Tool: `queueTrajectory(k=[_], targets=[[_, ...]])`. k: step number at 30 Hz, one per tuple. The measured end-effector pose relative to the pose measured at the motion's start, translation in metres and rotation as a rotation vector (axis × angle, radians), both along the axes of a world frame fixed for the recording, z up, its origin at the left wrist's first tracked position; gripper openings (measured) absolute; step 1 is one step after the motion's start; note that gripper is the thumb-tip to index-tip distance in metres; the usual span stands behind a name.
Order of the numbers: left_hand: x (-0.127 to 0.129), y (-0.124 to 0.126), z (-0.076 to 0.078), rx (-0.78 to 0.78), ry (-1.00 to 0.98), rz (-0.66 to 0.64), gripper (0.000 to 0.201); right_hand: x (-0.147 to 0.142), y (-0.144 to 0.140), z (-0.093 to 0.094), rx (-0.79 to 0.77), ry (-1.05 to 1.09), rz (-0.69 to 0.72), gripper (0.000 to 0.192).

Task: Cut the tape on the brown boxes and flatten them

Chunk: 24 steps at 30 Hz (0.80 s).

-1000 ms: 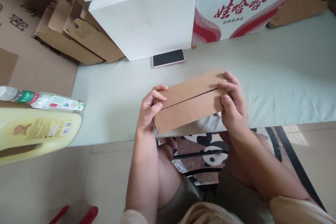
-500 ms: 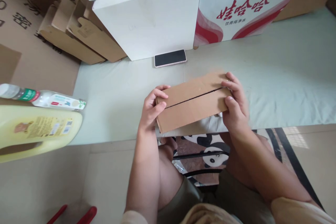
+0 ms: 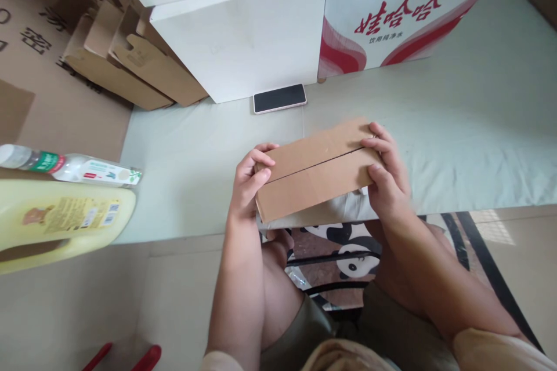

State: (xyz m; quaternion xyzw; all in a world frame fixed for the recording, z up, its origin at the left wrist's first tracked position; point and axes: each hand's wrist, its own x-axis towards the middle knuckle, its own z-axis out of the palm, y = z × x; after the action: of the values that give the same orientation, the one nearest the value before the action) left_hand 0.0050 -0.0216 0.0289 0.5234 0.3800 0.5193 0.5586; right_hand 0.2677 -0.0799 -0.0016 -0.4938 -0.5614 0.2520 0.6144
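A small brown cardboard box [image 3: 317,173] is held between both hands over the front edge of the covered table. Its two long flaps meet along a dark, narrow seam, and it tilts up to the right. My left hand [image 3: 251,181] grips the left end, thumb and fingertips on the top face. At the right end, my right hand [image 3: 387,169] has its fingers and thumb around the corner. The underside of the box is hidden. Beyond the box, a phone [image 3: 279,99] lies with its dark screen up.
White cartons [image 3: 243,40] and a red-printed carton [image 3: 383,29] stand at the back of the pale green cloth [image 3: 461,127]. Folded cardboard pieces [image 3: 139,64] lean at the left. A clear bottle [image 3: 73,167] and a yellow jug [image 3: 65,214] lie on the left.
The seam between the flaps looks narrower, the two flaps lying closer together. Both hands keep their hold; the view has shifted slightly.
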Motion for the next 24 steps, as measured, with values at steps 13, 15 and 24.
queueTrajectory(k=[13, 15, 24], targets=[[-0.0017, -0.0048, -0.0011, 0.019, 0.007, -0.027, 0.035, -0.0055, 0.0014, -0.0004, 0.004, 0.024, -0.044, 0.032], [-0.0023, -0.0054, -0.0014, 0.014, -0.011, -0.034, 0.039, -0.0057, 0.0015, -0.0004, 0.004, 0.018, -0.049, 0.032], [-0.0067, -0.001, -0.0049, 0.048, 0.012, -0.085, 0.039, -0.0058, 0.0018, 0.0004, 0.02, 0.028, -0.046, 0.033]])
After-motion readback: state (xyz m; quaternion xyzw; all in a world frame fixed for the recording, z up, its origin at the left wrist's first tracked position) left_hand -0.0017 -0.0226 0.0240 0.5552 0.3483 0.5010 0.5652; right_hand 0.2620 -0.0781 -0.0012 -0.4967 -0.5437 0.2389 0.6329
